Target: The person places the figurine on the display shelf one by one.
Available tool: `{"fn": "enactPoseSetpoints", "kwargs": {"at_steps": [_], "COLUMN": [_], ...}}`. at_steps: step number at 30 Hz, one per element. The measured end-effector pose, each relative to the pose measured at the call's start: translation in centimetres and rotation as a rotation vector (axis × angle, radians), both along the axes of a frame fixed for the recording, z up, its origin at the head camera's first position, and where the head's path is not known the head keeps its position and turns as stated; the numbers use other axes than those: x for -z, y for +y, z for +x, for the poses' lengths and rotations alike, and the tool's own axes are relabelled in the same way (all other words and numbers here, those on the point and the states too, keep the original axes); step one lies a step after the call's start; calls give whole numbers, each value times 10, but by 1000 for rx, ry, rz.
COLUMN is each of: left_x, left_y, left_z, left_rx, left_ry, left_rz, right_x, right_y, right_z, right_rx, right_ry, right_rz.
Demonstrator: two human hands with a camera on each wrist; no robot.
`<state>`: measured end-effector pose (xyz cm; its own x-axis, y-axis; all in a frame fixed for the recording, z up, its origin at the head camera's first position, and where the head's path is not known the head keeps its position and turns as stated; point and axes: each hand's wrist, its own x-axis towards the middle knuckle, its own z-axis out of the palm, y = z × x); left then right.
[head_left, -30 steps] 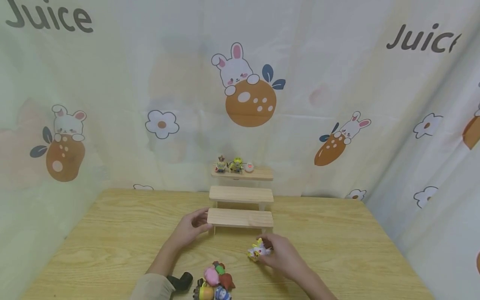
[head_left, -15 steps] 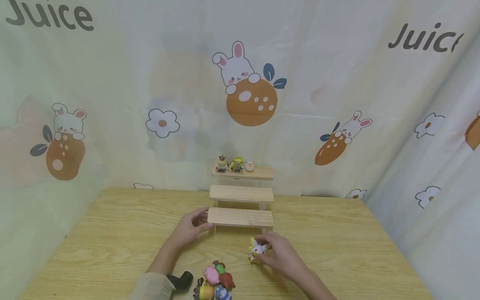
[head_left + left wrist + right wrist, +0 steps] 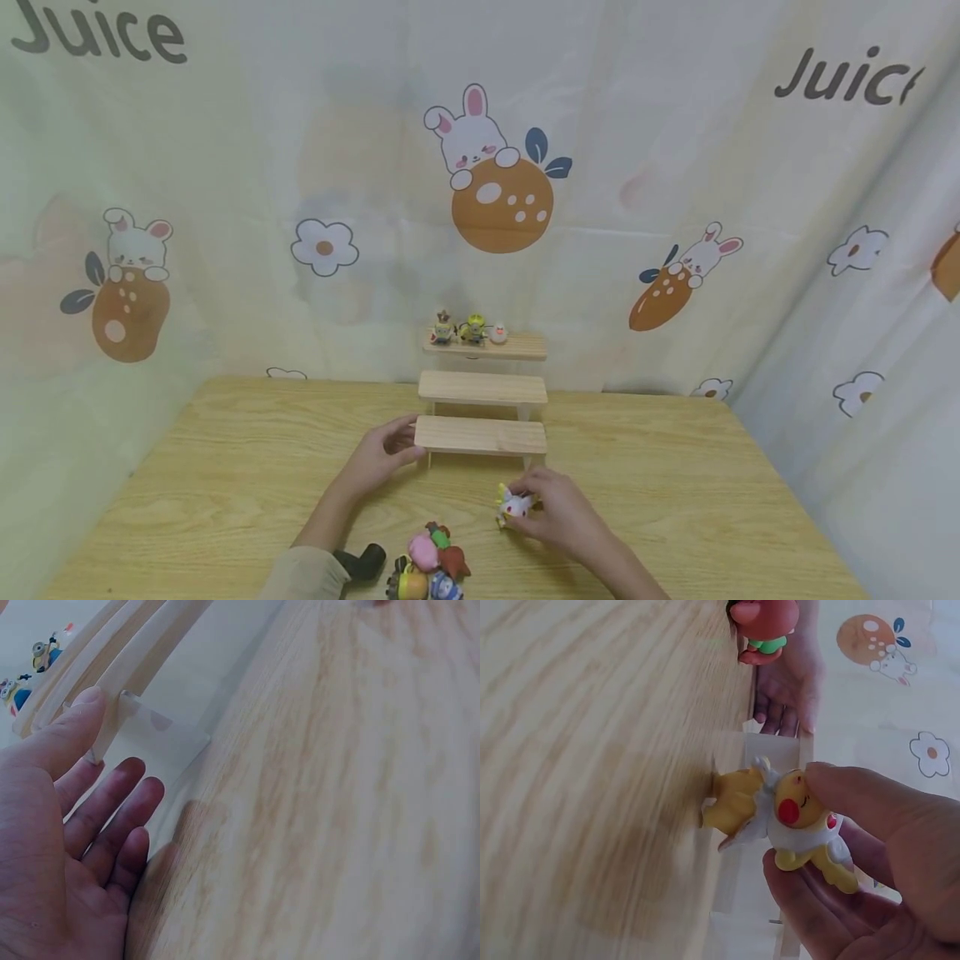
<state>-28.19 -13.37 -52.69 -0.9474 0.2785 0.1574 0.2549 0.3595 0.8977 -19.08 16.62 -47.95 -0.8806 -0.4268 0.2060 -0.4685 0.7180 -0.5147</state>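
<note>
In the head view my right hand [image 3: 558, 512] pinches a small yellow and white toy figurine [image 3: 515, 504] low over the table, in front of the stand. The right wrist view shows the figurine [image 3: 799, 817] between thumb and fingertips, with red cheeks and a white hood; its feet are at or just above the wood. My left hand [image 3: 386, 457] grips the left end of the lowest step of a wooden three-step display stand [image 3: 480, 435]. Its thumb lies on the plank [image 3: 139, 671], a fingertip is at the clear leg [image 3: 161, 735], and the other fingers are loosely bent.
Three small figures [image 3: 472, 330] stand on the top step. At the front lies a cluster of several toy figurines [image 3: 431, 562], beside a black curved object [image 3: 365, 563] near the left sleeve [image 3: 307, 573]. A printed curtain [image 3: 375, 167] surrounds the wooden table [image 3: 660, 467].
The figurine has turned within my right fingers, so its white hooded head now faces the camera more, and it sits slightly lower. My left hand has stayed on the stand.
</note>
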Motion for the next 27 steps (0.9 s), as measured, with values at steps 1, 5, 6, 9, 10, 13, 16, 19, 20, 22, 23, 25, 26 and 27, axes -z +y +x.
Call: {"fn": "enactPoseSetpoints", "kwargs": {"at_steps": [1,5,6,9,10,13,16,19,20,22,23,25,26,27], "left_x": [0,2,3,3,3,5,2,2,2,4,2,-6,-11,-16], "left_y": [0,0,0,-1,-1,0,3,6,6,5,4,3,2,2], "left_z": [-1,-3,-4,-4,-4,-4,-2,-2,-1,-2,-1,4,7,9], "left_rx": [-2,14,21,33,34,36,49,53,51,40,37,35,37,39], "left_ry": [3,12,15,14,14,17,19,15,10,7,4,1,2,-1], "left_rz": [0,12,15,23,25,26,29,30,30,27,26,26,26,25], "right_x": [0,-1,-1,0,0,-1,-3,-11,-16,-28,-35,-50,-58,-66], "right_y": [0,1,2,4,5,10,16,22,23,25,26,27,28,28], "right_z": [0,0,0,-1,-1,-1,-1,-3,-4,-8,-12,-22,-28,-35], "right_rx": [6,13,14,16,18,29,47,62,69,82,91,103,112,116], "right_ry": [-13,-86,-105,-163,-180,-234,-270,-287,-290,-295,-288,-258,-233,-205], "right_rz": [-9,-81,-104,-173,-191,-255,-323,-388,-402,-420,-423,-416,-406,-400]}}
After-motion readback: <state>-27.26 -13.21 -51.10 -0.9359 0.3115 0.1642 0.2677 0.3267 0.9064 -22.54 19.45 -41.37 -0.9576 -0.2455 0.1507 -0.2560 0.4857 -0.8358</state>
